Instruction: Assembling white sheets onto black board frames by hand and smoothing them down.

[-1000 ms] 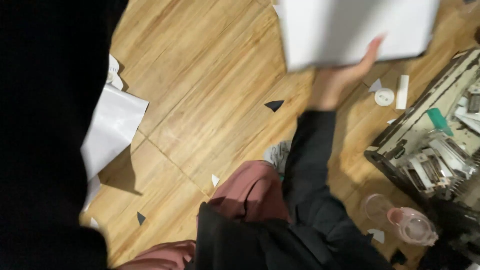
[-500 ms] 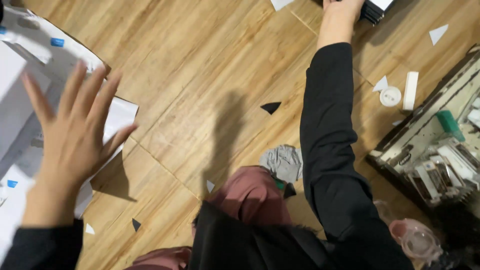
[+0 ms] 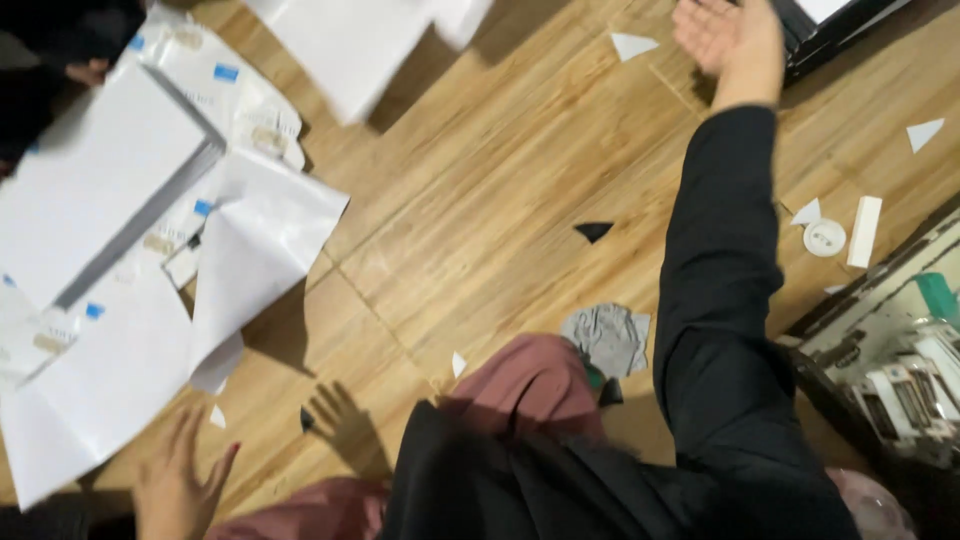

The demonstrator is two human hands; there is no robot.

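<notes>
**Head view, looking down at a wooden floor [image 3: 480, 200] strewn with paper.**

— What do we have under our hands here?

— Our left hand [image 3: 180, 485] hovers low at the near edge, fingers spread wide, holding nothing. It is just beside the corner of the large white sheet [image 3: 110, 400] but not on it. Our right hand [image 3: 730, 35] is stretched far forward, palm open and empty, near the black tray [image 3: 835, 35] and a white paper triangle [image 3: 633, 45].

— And the rest of the paper?

— A thick white pad [image 3: 100, 190] lies to the left on loose sheets. One curled sheet [image 3: 265, 240] lifts off the boards beside it. A black triangle [image 3: 593, 231] sits alone mid-floor, a grey cloth [image 3: 607, 335] lies by our knee, and a grey machine [image 3: 900, 370] stands to the right.

— How do we handle it well, in our judgement?

— We lay the left palm flat on the large sheet's corner before drawing it, since thin paper creases if pinched. We keep the right sleeve lifted clear of the small scraps, which would scatter easily.
</notes>
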